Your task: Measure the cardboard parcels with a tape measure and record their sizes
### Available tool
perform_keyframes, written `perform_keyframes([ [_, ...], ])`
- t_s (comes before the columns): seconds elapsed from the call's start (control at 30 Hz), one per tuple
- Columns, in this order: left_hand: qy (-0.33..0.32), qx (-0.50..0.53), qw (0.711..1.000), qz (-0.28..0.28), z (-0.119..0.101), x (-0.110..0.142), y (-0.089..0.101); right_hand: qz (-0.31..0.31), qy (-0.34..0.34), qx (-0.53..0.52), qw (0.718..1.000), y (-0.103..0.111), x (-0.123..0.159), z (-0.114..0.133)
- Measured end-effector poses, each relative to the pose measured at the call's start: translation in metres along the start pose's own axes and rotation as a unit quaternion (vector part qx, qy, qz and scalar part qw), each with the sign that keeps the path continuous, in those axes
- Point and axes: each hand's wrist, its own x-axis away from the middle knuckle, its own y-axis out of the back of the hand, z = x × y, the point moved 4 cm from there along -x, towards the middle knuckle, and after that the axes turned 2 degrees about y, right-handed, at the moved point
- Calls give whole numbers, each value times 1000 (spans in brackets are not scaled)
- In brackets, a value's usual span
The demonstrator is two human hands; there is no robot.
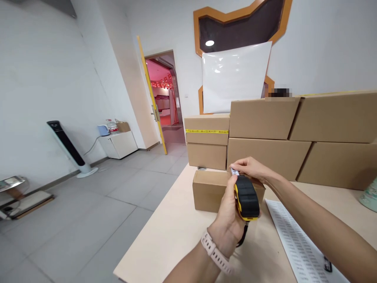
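Note:
My left hand [231, 214] is wrapped round a black and yellow tape measure [247, 198], with a dark wrist strap hanging below it. My right hand [250, 167] pinches the end of the white blade [235, 171], a short length of which is out of the case. Just behind the tape measure lies a small cardboard box [207, 190] on the table, partly covered by my hands. A printed sheet [290, 239] rests under my right forearm, and a small black object [327, 264] is on it.
Large cardboard boxes [263, 120] are stacked along the table's back, one with yellow tape [207, 131]. The pale table [171, 236] ends at the left, beside grey floor. A green patterned object [369, 196] stands at far right. Beyond are a yellow-edged door [151, 94] and tower fan [69, 145].

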Motion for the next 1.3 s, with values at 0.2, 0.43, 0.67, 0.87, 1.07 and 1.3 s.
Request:
perform_keyframes([
  [0.2, -18, -18, 1000, 7, 1, 1, 3, -27, -21, -64, 997, -1, -9, -10],
  [0.43, 44, -53, 998, 7, 24, 21, 25, -71, -27, -20, 997, 3, -11, -12],
  [0.67, 81, -35, 992, 93, 42, 27, 45, 9, -27, -1, 1000, -3, -2, -9],
  [0.87, 61, -38, 983, 170, 39, 23, 44, -2, -17, 37, 999, -3, -6, -10],
  [1.07, 61, -26, 963, 260, 29, 30, 48, 1, -25, 64, 998, -4, -7, -11],
  [1.3, 54, -51, 947, 313, 11, 37, 68, 16, -10, 63, 998, -1, -11, -17],
])
